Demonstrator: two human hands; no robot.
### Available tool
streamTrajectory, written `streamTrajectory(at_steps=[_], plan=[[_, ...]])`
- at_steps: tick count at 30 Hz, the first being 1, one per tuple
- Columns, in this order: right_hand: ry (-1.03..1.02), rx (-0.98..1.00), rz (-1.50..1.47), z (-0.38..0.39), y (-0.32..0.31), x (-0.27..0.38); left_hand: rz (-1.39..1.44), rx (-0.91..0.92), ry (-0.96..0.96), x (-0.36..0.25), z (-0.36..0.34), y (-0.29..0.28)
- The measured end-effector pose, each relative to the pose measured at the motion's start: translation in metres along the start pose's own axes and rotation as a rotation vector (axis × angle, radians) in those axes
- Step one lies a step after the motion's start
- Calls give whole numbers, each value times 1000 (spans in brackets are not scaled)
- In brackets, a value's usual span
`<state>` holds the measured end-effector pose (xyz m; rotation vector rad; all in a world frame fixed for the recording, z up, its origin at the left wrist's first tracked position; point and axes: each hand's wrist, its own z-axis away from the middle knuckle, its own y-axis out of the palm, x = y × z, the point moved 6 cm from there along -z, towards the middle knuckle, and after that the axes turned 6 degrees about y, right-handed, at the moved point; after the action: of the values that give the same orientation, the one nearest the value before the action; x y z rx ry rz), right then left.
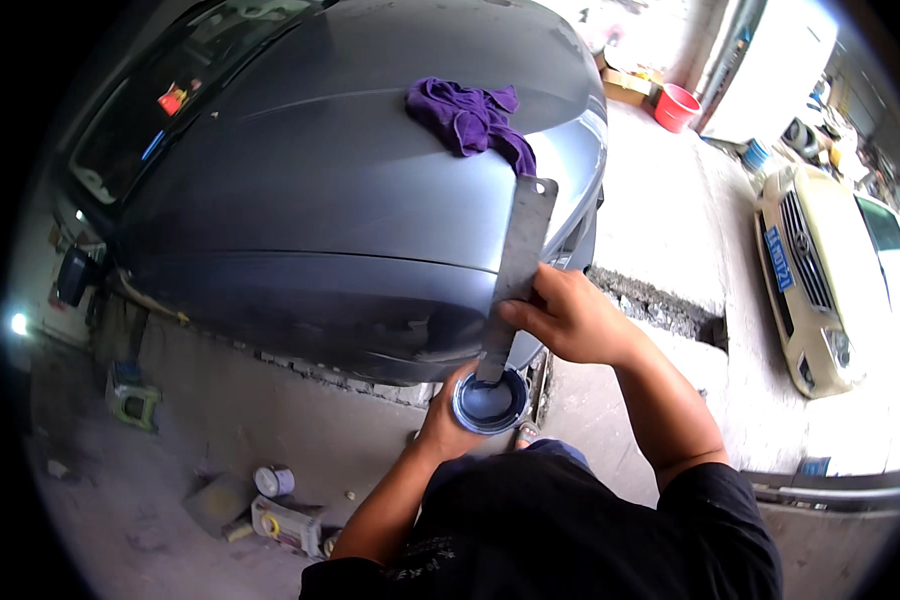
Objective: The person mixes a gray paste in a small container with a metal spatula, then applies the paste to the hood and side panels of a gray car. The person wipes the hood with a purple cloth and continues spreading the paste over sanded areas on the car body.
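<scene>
In front of my body, my left hand [446, 420] is wrapped round a small round can [491, 430], steadying it upright with its mouth facing up. Grey-blue paint-like contents [487, 404] show inside. A long flat metal strip [527, 225] with a hole near its top end is gripped by my right hand [576, 318], thumb on its face. Its lower end dips into the can. Just beyond both hands stands a dark grey car [340, 215], and a crumpled purple cloth [465, 115] lies on its hood, close to the strip's top.
A cream car [808, 270] is parked at the right. A red bucket [677, 108] and a cardboard box [626, 86] stand at the far right. On the floor at lower left are a white can [273, 481], a carton-like box [286, 524] and a green-and-grey item [133, 402].
</scene>
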<state>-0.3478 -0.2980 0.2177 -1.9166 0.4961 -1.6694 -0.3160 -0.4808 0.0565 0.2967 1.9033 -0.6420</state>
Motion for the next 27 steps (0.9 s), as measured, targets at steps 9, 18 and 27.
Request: streamTrajectory(at_steps=[9, 18, 27], plan=[[-144, -194, 27, 30, -15, -4, -202, -233, -1, 1, -3, 12], [-342, 7, -73, 60, -2, 13, 50, -1, 84, 12, -1, 15], [-409, 151, -15, 75, 8, 23, 83, 35, 25, -1, 4, 28]])
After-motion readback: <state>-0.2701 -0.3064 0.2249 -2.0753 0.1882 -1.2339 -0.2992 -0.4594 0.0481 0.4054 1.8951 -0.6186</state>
